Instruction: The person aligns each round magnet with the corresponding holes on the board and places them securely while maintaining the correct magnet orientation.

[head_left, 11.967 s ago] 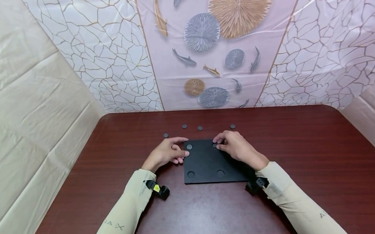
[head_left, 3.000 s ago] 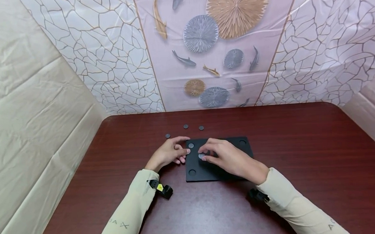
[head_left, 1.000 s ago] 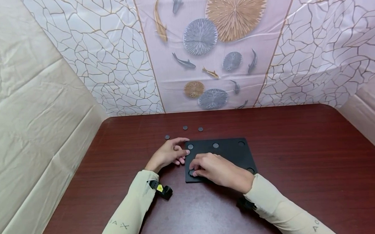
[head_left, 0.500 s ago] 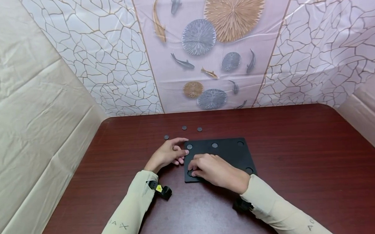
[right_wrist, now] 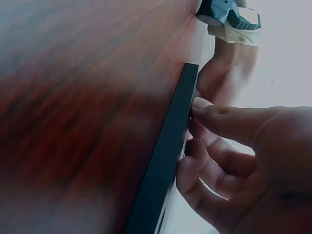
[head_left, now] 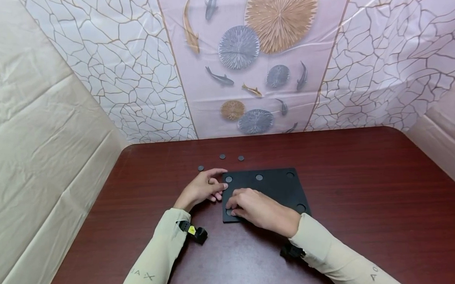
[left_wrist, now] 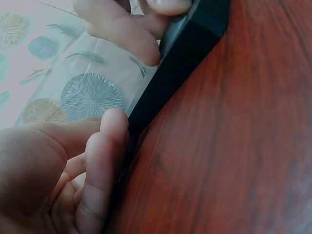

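Observation:
A thin black rectangular board (head_left: 279, 189) with round recesses lies on the table. Grey coin-like discs fill its far left recess, a disc (head_left: 229, 179), and its far middle one, another disc (head_left: 259, 177). My left hand (head_left: 200, 188) rests at the board's left edge, index finger stretched to the far corner and thumb on top. At the near left recess, my right hand (head_left: 258, 210) pinches a grey disc (head_left: 229, 212) between thumb and fingertips, low against the board. That hand covers the board's near middle part. In the right wrist view, its fingers bend over the board's side (right_wrist: 168, 151).
Three loose discs lie beyond the board: a left disc (head_left: 201, 168), a middle disc (head_left: 222, 157) and a right disc (head_left: 241, 158). The far right recess (head_left: 290, 175) and near right recess (head_left: 301, 207) hold no disc. A patterned cloth (head_left: 207, 113) hangs behind the brown table (head_left: 364, 187).
Since twelve seconds ago, the loose disc at the far right has gone from the table. The far middle recess came to hold a disc. My right hand moved to the near left recess; the left stayed.

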